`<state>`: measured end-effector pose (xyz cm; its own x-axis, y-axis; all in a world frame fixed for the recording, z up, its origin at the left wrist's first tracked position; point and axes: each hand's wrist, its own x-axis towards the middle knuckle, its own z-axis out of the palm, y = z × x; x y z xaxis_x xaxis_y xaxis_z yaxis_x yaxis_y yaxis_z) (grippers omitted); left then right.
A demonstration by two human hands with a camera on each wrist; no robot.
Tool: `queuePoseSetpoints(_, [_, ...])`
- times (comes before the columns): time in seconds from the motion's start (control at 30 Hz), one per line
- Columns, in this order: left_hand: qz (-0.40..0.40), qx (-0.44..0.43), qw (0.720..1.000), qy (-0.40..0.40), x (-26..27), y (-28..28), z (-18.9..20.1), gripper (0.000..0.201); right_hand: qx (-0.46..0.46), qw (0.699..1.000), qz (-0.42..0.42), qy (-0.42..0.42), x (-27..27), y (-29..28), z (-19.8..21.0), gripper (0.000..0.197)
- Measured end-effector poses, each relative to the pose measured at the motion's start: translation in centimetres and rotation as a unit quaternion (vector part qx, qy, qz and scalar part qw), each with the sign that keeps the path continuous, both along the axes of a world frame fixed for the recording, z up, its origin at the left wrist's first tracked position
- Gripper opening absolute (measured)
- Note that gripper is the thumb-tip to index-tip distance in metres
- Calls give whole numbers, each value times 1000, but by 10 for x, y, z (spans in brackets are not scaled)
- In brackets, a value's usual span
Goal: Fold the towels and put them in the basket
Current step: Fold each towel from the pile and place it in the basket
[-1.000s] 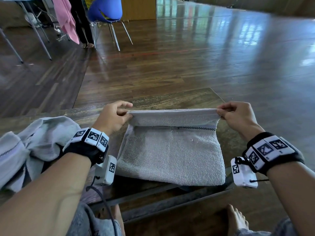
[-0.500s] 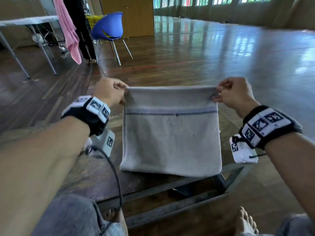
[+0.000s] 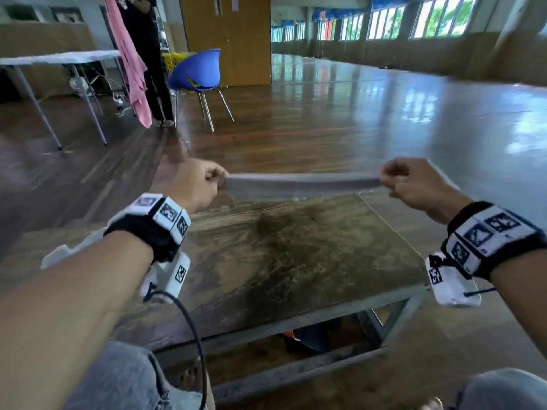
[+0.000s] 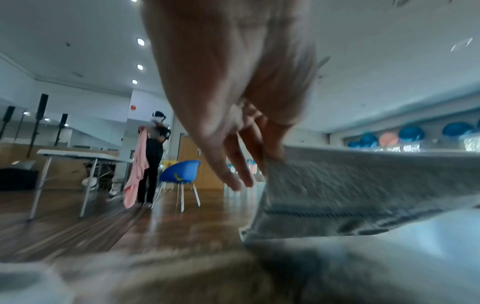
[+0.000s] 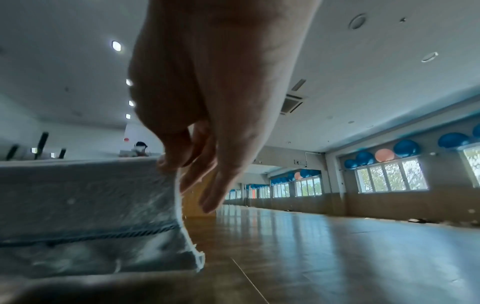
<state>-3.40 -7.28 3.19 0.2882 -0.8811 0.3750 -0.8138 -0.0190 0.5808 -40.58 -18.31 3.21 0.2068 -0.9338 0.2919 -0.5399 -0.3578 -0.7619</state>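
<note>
- Above the far edge of the worn dark wooden table (image 3: 296, 261), I hold the pale grey terry towel (image 3: 299, 186) stretched level between both hands; a second ago it lay half folded on that table, half a second ago it hung upright like a curtain, and now it has swung out nearly flat, so the head view sees it edge-on as a thin band
- my left hand (image 3: 194, 184) pinches the towel's left corner between thumb and curled fingers; my right hand (image 3: 420, 183) pinches the right corner the same way; the wrist views show the other fingers (image 4: 233, 176) of each hand trailing loose past the cloth
- I judge this as a shake-out or a flip before laying the towel down again for its next fold; the fold is not finished, and nothing has gone to the basket, which I cannot see in any view
- left of the table, partly hidden behind my left forearm, a bit of crumpled white cloth (image 3: 56, 254) shows; probably more towels waiting
- beyond the table stand a blue plastic chair with metal legs (image 3: 198, 74), a white folding table (image 3: 59, 59), and a person in black (image 3: 151, 54) holding a pink cloth (image 3: 130, 60); all well apart from my work
- nothing lies on the table under the towel to block laying it down; the risk I see is the cloth landing skewed.
</note>
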Motion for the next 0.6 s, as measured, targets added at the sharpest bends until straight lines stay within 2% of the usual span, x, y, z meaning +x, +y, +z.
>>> queuePoseSetpoints(0.07, [-26, 120, 992, -11, 3, 7, -27, 14, 57, 991, 58, 107, -9, 8, -26, 27])
queuePoseSetpoints(0.13, [-59, 238, 970, -3, 9, 10, -49, 12, 144, 966, 119, 177, -16, 10, -47, 21])
queuePoseSetpoints(0.23, [-103, 369, 921, 72, 19, 8, -73, 15, 321, 910, 193, 178, -23, 7, -67, 7])
queuePoseSetpoints(0.3, [-119, 429, 889, 111, 25, 3, -82, 13, 363, 886, 212, 193, -24, -1, -75, 10])
queuePoseSetpoints(0.33, [-122, 443, 881, 115, 28, -2, -86, 12, 362, 889, 209, 189, -23, -7, -80, 11])
queuePoseSetpoints(0.37, [-119, 445, 880, 112, 29, -7, -90, 11, 352, 899, 197, 170, -22, -13, -85, 11])
queuePoseSetpoints(0.43, [-99, 406, 903, 99, 30, -20, -97, 11, 300, 932, 155, 132, -15, -27, -98, 8])
queuePoseSetpoints(0.5, [-66, 331, 938, 81, 29, -34, -106, 13, 222, 963, 98, 119, -5, -39, -114, 10])
queuePoseSetpoints(0.6, [-25, 205, 977, 46, 25, -51, -124, 19, 136, 985, 18, 103, 8, -54, -137, 17])
